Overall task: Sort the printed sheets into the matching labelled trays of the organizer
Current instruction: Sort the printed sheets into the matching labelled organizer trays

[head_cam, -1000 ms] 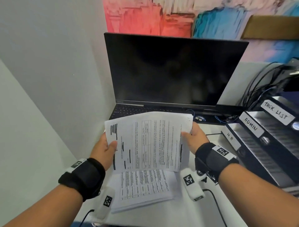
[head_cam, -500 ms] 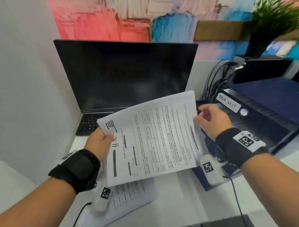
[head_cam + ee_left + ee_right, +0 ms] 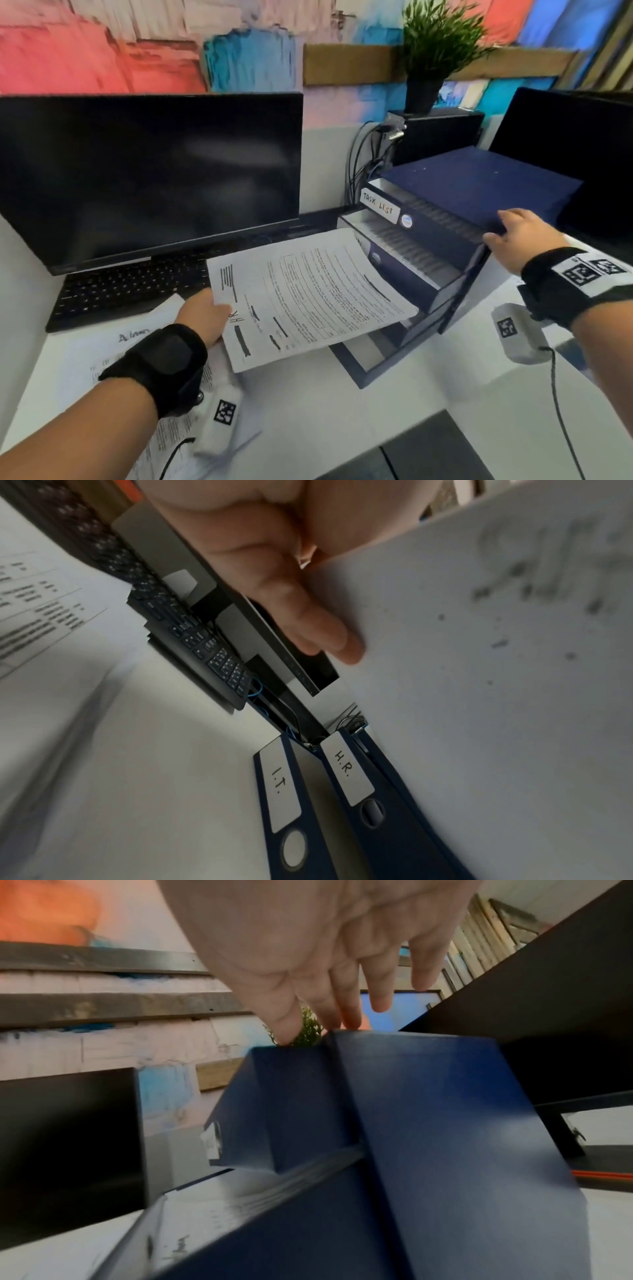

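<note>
A printed sheet [image 3: 308, 294] with "HR" handwritten near its left end hangs over the desk. My left hand [image 3: 205, 318] pinches its left edge, and its right end droops against the front of the dark blue organizer [image 3: 479, 185]. In the left wrist view my fingers [image 3: 291, 601] lie under the sheet [image 3: 479, 696], above trays labelled H.R. [image 3: 344, 767] and I.T. [image 3: 277, 780]. The top tray carries a TASK LIST label [image 3: 378, 207]. My right hand [image 3: 517, 233] touches the organizer's near top corner [image 3: 428, 1123] with straight fingers [image 3: 346, 1001].
A pile of printed sheets [image 3: 113, 346] lies on the white desk under my left wrist. Behind stand a black monitor [image 3: 147, 178] and a keyboard [image 3: 126, 291]. Cables [image 3: 363, 161], a potted plant [image 3: 435, 44] and a second dark screen [image 3: 575, 147] crowd the back right.
My right hand has let go of the sheet and moved right onto the organizer's top corner. My left hand alone now carries the sheet, which has swung toward the trays.
</note>
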{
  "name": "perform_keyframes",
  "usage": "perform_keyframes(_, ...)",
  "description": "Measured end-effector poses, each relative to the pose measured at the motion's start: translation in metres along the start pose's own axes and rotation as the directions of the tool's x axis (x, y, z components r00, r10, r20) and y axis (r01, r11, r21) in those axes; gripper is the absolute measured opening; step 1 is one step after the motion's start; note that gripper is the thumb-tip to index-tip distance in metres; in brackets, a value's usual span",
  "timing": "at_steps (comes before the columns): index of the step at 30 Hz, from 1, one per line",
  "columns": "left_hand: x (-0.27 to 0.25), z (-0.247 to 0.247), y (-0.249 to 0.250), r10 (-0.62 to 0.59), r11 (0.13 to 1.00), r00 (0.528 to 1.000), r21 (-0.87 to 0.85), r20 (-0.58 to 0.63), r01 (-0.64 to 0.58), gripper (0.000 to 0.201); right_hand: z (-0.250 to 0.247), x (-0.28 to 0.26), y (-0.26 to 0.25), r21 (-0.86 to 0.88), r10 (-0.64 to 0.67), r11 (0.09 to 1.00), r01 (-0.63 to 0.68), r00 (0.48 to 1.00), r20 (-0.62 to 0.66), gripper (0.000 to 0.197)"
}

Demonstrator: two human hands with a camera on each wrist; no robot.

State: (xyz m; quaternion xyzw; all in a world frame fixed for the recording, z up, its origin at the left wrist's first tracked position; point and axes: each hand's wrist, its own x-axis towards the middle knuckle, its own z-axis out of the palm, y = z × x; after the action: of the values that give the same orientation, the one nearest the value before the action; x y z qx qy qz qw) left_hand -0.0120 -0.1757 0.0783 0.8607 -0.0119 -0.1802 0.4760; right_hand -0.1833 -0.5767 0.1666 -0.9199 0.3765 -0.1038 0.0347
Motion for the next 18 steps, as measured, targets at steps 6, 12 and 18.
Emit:
perform_keyframes(6, 0.007, 0.008, -0.009, -0.073, 0.991, 0.997, -0.113, 0.002, 0.073, 0.026, 0.01, -0.005, 0.011, 0.0, -0.022, 1.0, 0.022, 0.999, 0.033, 0.051)
perform_keyframes(12, -0.002, 0.014, -0.001, -0.133, 0.978, 0.991, -0.162, 0.012, 0.133, 0.028, 0.017, -0.005, 0.012, 0.025, -0.132, 0.991, 0.132, 0.991, 0.002, 0.049)
perform_keyframes(18, -0.004, 0.021, 0.001, -0.157, 0.968, 0.988, -0.197, -0.007, 0.153, 0.025, 0.012, -0.005, 0.015, 0.072, -0.15, 0.986, 0.149, 0.989, 0.002, 0.048)
